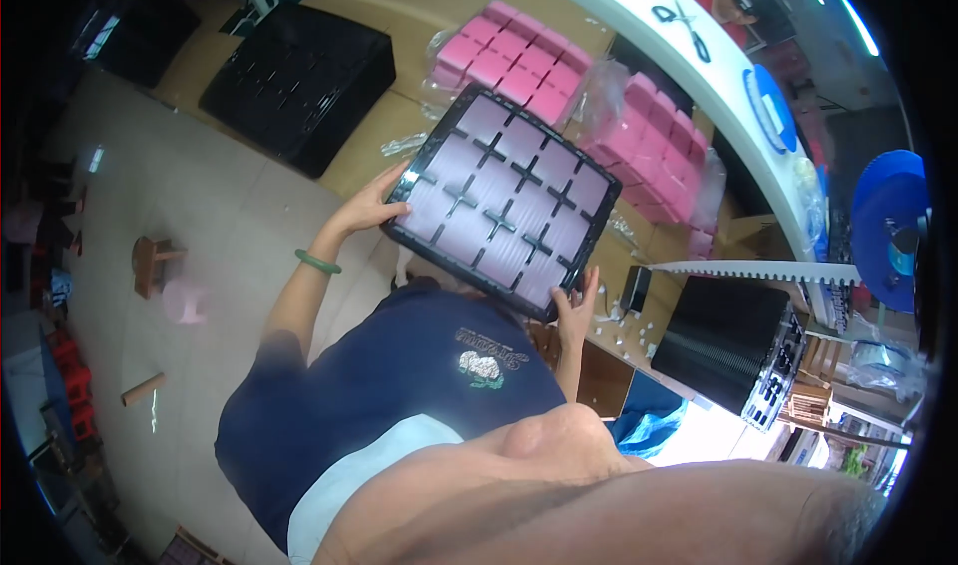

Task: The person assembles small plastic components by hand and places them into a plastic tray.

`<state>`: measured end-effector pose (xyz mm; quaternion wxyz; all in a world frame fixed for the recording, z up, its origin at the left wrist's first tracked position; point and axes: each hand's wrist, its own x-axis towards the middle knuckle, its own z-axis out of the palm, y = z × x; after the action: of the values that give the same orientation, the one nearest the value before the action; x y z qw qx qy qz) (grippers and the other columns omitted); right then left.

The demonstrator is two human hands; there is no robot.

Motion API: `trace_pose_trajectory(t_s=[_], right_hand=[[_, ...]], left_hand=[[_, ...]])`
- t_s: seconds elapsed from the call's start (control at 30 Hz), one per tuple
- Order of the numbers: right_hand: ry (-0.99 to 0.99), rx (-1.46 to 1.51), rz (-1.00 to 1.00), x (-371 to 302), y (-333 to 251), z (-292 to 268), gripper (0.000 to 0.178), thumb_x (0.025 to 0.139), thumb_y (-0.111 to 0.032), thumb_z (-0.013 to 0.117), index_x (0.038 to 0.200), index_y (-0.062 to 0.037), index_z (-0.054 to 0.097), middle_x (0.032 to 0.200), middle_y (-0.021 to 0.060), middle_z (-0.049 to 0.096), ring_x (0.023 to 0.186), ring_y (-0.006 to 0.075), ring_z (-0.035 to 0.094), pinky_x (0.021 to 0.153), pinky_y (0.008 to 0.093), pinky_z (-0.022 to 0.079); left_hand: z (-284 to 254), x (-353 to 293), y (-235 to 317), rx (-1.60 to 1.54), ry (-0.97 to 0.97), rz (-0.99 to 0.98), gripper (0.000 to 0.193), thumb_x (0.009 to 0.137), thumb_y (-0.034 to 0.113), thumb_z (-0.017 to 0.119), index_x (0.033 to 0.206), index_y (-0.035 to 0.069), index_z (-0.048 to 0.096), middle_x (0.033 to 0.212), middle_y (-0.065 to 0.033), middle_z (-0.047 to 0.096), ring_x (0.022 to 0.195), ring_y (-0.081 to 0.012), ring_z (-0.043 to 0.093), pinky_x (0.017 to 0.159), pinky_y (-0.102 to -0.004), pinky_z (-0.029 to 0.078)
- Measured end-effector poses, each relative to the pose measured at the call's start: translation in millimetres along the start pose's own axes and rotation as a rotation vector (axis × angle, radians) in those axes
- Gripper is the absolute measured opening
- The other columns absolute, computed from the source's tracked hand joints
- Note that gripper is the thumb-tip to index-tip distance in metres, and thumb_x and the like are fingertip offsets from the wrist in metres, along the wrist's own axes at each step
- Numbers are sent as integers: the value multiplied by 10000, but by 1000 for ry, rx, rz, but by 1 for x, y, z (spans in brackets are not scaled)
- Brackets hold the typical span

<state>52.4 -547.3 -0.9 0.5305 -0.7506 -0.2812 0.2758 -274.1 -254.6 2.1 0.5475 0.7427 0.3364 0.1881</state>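
Observation:
Both my hands hold a shallow black tray (500, 222) in front of my chest, tilted in the view. Pale purple sheets or cells fill it, with black cross-shaped pieces between them. My left hand (371, 204), with a green bangle on its wrist, grips the left edge, thumb on top. At the lower right corner my right hand (576, 303) grips the frame, thumb on the rim and the other fingers along the outside. Beyond the tray lie pink blocks (519, 64) in rows, partly in clear plastic. More pink blocks (654, 151) are to its right.
Black tray stacks stand at the far left (299, 86) and right (720, 340) of the brown work surface. White scraps (639, 337) lie near the right stack. A toothed white strip (758, 271) juts in from the right. A white shelf (639, 11) holds scissors (689, 31). A wooden stool (150, 268) stands left.

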Motion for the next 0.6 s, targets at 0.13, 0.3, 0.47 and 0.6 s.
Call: trace_pose_trajectory(t_s=[0.13, 0.3, 0.47, 0.6], right_hand=[[156, 113, 88, 57, -5, -1, 895, 788, -247, 792, 1482, 8, 288, 1448, 264, 399, 1356, 337, 394, 1102, 412, 330], [229, -101, -52, 146, -23, 22, 932, 741, -301, 828, 1449, 44, 329, 1409, 250, 453, 1317, 329, 444, 1095, 410, 338], [125, -122, -46, 203, 0, 24, 1049, 662, -358, 875, 1448, 59, 318, 1402, 271, 449, 1312, 347, 440, 1089, 404, 341], [189, -124, 91, 227, 14, 15, 1048, 682, -308, 881, 1473, 31, 283, 1386, 221, 464, 1242, 289, 497, 1038, 366, 401]], left_hand=[[-1, 49, 6, -36, 104, -148, 975, 770, 494, 756, 1471, -25, 321, 1455, -290, 396, 1379, -370, 371, 1131, -403, 304], [8, 140, 4, 308, 311, -90, 1025, 719, 570, 757, 1445, -33, 355, 1429, -293, 422, 1343, -395, 411, 1106, -421, 348], [11, 189, 13, 343, 170, -49, 1063, 659, 546, 805, 1444, -20, 364, 1377, -256, 502, 1282, -377, 490, 1072, -391, 390], [6, 205, 3, 180, 271, -156, 1060, 647, 530, 819, 1436, -23, 374, 1352, -239, 535, 1237, -335, 540, 1032, -366, 424]])
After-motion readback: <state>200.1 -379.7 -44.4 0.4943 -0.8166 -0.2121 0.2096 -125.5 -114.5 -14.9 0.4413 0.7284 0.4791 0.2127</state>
